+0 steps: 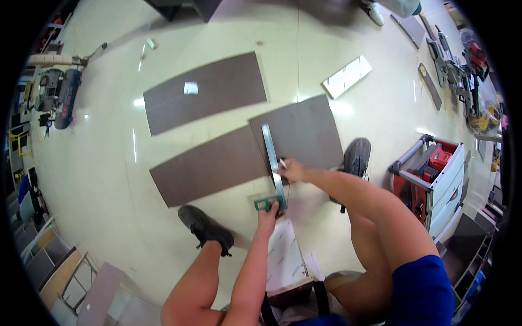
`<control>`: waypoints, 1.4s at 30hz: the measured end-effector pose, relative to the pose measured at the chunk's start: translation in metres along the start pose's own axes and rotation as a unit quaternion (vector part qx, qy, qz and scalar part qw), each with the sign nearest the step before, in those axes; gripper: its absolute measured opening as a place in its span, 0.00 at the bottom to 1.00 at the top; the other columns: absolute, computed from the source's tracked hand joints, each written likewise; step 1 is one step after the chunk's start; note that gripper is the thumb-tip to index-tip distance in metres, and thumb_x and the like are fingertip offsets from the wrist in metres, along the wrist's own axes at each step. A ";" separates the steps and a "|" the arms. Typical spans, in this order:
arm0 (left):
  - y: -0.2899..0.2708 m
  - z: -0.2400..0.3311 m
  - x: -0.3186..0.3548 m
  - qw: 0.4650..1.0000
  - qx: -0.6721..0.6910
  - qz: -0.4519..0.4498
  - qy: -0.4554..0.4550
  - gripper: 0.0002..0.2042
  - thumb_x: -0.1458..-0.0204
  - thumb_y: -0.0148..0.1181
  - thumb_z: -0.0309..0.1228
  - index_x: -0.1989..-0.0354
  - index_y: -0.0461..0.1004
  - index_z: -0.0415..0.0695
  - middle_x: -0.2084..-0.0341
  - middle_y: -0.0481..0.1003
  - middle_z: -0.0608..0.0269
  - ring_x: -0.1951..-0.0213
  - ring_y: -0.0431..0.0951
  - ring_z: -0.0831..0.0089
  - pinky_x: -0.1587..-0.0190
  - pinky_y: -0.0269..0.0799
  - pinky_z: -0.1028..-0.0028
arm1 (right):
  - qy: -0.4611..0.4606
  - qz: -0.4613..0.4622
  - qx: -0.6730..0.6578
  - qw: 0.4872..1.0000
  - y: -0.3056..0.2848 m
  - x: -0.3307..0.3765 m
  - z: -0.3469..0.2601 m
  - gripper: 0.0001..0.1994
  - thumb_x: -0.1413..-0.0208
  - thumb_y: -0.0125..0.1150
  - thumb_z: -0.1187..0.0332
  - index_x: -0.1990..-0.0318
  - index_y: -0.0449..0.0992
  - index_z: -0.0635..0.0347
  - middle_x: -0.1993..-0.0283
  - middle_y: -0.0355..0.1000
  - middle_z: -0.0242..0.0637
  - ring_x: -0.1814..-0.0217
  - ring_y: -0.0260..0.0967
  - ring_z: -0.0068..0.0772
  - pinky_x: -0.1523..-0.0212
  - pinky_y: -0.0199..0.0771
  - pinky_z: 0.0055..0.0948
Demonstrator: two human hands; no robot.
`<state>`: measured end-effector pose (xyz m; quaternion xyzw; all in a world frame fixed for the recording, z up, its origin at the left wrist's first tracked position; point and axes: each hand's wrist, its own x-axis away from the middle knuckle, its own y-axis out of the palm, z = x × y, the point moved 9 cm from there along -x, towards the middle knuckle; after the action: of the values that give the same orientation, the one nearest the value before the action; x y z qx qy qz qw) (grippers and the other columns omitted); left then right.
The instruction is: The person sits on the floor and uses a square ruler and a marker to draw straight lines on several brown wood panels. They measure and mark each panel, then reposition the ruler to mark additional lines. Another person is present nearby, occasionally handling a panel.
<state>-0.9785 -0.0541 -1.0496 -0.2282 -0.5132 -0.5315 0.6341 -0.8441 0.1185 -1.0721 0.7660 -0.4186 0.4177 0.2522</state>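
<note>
A square with a long metal blade (pixel 269 142) and a green stock lies across brown boards, its blade pointing away from me. My left hand (pixel 267 216) is closed on the green stock at the near end. Beside the middle of the blade, my right hand (pixel 294 170) pinches a slim pen-like stick (pixel 283 162) with a whitish end; its exact kind is too small to tell. Under the blade is the edge of the right brown board (pixel 307 130), which overlaps the end of a longer brown board (pixel 209 165) on the left.
Another brown board (pixel 212 92) with a small white label lies farther off. A white strip-shaped package (pixel 347 77) sits to its right. A red and grey tool case (pixel 432 179) stands at my right, an air compressor (pixel 57 95) far left. Another person's shoe (pixel 373 12) shows at the top.
</note>
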 end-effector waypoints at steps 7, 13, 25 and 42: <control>-0.002 0.023 -0.030 0.999 0.038 0.004 0.007 0.08 0.37 0.60 0.34 0.55 0.73 0.45 0.60 0.77 0.66 0.57 0.81 0.67 0.56 0.80 0.64 | -0.046 0.027 0.131 0.990 -0.013 -0.018 -0.049 0.15 0.41 0.66 0.57 0.68 0.75 0.59 0.83 0.70 0.35 0.84 0.69 0.29 0.78 0.73 0.34; -0.010 0.000 -0.041 0.999 0.036 0.002 0.006 0.10 0.40 0.65 0.37 0.55 0.75 0.49 0.60 0.77 0.69 0.58 0.80 0.72 0.59 0.74 0.68 | -0.122 0.044 0.299 0.946 -0.009 -0.014 -0.050 0.17 0.45 0.66 0.56 0.59 0.79 0.63 0.60 0.78 0.52 0.55 0.77 0.48 0.52 0.75 0.44; 0.001 -0.016 -0.049 0.998 0.033 0.034 -0.043 0.10 0.42 0.67 0.40 0.58 0.77 0.51 0.66 0.80 0.69 0.65 0.81 0.75 0.64 0.72 0.73 | -0.027 0.078 0.456 0.886 -0.009 0.012 -0.083 0.23 0.45 0.66 0.49 0.53 0.79 0.59 0.50 0.77 0.46 0.45 0.75 0.48 0.46 0.77 0.43; 0.000 -0.008 -0.040 0.997 0.059 0.039 -0.016 0.11 0.41 0.66 0.39 0.56 0.77 0.50 0.63 0.79 0.69 0.64 0.82 0.73 0.63 0.73 0.70 | 0.031 0.105 0.401 0.910 -0.012 0.012 -0.081 0.24 0.48 0.66 0.48 0.53 0.80 0.58 0.50 0.78 0.46 0.46 0.76 0.47 0.46 0.78 0.42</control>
<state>-0.9718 -0.0433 -1.0879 -0.2184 -0.5447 -0.4713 0.6584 -0.8655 0.1796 -1.0199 0.7410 -0.2861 0.5977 -0.1086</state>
